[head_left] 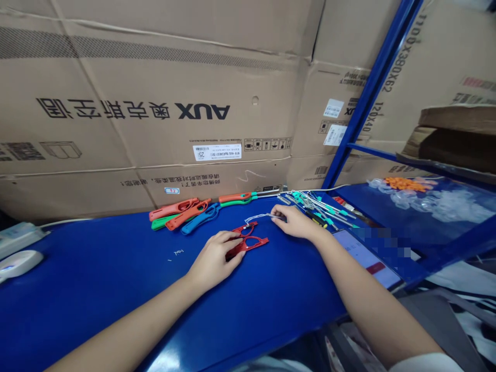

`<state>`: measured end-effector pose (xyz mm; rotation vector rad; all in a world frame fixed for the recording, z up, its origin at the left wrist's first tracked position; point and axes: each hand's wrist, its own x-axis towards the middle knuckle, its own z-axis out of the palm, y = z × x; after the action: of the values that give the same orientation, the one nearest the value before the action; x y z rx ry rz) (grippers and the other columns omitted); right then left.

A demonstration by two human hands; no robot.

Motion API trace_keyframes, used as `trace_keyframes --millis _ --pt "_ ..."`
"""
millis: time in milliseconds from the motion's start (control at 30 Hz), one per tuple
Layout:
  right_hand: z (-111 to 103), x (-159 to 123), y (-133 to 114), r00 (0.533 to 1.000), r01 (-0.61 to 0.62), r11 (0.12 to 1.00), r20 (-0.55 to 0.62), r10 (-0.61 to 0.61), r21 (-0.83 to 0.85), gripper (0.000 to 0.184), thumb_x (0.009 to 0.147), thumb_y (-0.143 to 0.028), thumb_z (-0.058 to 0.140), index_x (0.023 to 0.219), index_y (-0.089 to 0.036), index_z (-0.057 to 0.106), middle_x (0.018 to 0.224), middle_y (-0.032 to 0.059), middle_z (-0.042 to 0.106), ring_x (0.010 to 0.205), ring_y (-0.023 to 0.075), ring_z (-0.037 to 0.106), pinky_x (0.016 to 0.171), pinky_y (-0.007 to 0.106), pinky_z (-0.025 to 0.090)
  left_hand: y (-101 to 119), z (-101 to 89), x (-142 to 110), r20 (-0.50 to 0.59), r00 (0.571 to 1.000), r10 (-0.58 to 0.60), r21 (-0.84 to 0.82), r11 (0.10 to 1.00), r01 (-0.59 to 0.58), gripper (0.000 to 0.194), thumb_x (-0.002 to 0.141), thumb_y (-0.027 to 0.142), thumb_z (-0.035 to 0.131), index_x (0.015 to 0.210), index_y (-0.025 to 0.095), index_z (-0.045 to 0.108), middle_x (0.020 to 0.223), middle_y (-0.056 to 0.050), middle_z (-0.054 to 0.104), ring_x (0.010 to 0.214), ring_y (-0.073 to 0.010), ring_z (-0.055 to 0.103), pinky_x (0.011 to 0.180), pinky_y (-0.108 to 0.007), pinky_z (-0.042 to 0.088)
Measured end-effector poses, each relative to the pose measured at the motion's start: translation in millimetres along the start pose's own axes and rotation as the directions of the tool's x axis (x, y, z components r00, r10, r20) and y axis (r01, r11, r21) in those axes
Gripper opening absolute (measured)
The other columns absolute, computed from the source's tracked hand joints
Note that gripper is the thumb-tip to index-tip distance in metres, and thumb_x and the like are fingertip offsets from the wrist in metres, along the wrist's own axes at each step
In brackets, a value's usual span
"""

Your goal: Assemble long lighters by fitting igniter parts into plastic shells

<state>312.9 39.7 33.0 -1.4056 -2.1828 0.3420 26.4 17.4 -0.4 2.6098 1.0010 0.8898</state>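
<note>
My left hand (219, 254) is closed over two red plastic lighter casing halves (256, 242) on the blue table, thumb on the near one and fingers over the far one. Their ring-shaped trigger ends stick out to the right. White wires (256, 216) run from the far half up to my right hand (291, 221). That hand pinches a thin grey lighter tube (274, 216) at the end of the wires; its far part is hidden by the fingers.
Several orange, green and blue lighter handles (201, 218) lie along the cardboard wall (155, 155). Behind my right hand is a pile of metal tubes with green ends (325, 206). A phone-like screen (366, 258) lies beside my right forearm. Clear and orange parts (411, 184) sit far right.
</note>
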Motion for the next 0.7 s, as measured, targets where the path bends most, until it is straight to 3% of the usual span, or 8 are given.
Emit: trace_keyframes --millis 267,500,700 --pt "2 -20 -33 0.992 0.095 0.995 0.078 -0.097 0.035 0.006 0.095 -0.024 0.052 0.1 -0.024 0.056 0.088 0.0008 0.065 0.075 0.0161 0.058 0.071 0.028 0.041 -2 0.5 2 -0.103 0.993 -0.061 -0.079 0.995 0.053 0.024 0.093 0.034 0.061 0.108 0.023 0.076 0.112 -0.007 0.074 0.111 -0.0269 0.062 0.098 -0.046 0.052" --pt "18 -25 -29 0.997 0.065 0.993 0.025 -0.068 0.101 0.006 0.095 -0.026 0.054 0.099 -0.023 0.053 0.081 -0.001 0.061 0.068 0.0136 0.054 0.063 0.024 0.038 -13 2.2 4 -0.162 0.961 -0.226 -0.149 0.968 0.202 0.021 0.09 0.033 0.063 0.102 0.022 0.076 0.103 -0.007 0.076 0.103 -0.0277 0.064 0.094 -0.047 0.052" --pt "14 -26 -26 0.996 0.084 0.995 0.021 -0.085 0.06 0.006 0.095 -0.026 0.054 0.1 -0.024 0.054 0.078 -0.0019 0.06 0.067 0.0133 0.054 0.062 0.024 0.036 -12 0.0 5 -0.168 0.961 -0.221 -0.252 0.952 0.174 0.028 0.098 0.039 0.053 0.1 0.023 0.076 0.101 -0.006 0.076 0.1 -0.0247 0.066 0.091 -0.041 0.053"
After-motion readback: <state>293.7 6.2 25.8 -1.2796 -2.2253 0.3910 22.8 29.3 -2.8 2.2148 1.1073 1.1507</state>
